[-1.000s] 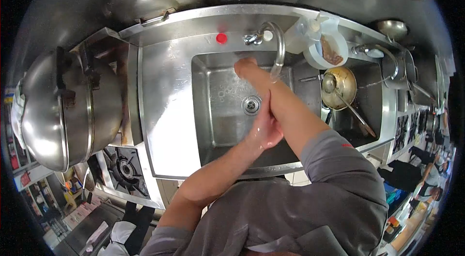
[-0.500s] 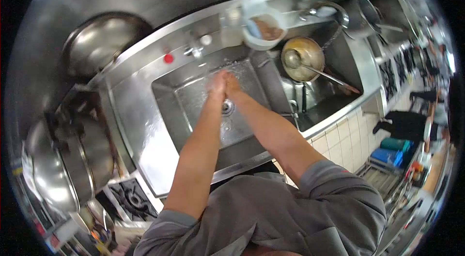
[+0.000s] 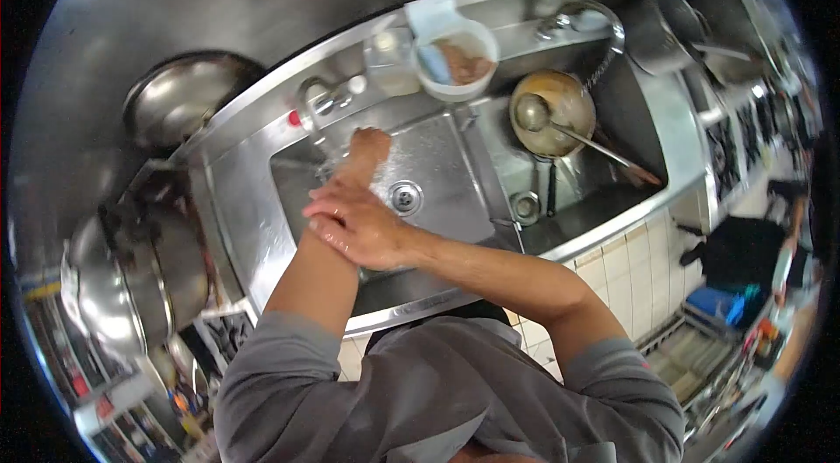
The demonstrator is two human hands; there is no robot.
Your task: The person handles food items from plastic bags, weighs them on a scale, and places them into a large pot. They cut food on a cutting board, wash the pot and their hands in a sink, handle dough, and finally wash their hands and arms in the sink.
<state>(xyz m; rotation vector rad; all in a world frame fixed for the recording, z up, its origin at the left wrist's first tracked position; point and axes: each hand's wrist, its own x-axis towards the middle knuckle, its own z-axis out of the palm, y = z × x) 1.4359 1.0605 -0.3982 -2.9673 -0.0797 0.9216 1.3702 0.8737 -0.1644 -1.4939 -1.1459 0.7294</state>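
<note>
Over the left basin of the metal sink [image 3: 437,148], my left hand [image 3: 369,146] is curled into a loose fist with nothing seen in it. My right hand [image 3: 354,225] is wrapped round my left forearm [image 3: 319,275], below the elbow, and its skin looks wet. Water from the tap [image 3: 317,100] splashes around my left wrist. The drain [image 3: 405,198] shows to the right of my forearm. Nearest beyond my left hand are the tap and a red knob [image 3: 295,118].
A white tub [image 3: 455,88] with a blue cloth and brown pieces stands on the sink ledge beside a pump bottle [image 3: 386,41]. The right basin holds a pot [image 3: 564,82] and a ladle [image 3: 591,141]. Woks [image 3: 188,95] lean at the left.
My hands were together under the tap. My left arm has shifted left and reaches past the drain, while my right hand has moved back onto my left forearm.
</note>
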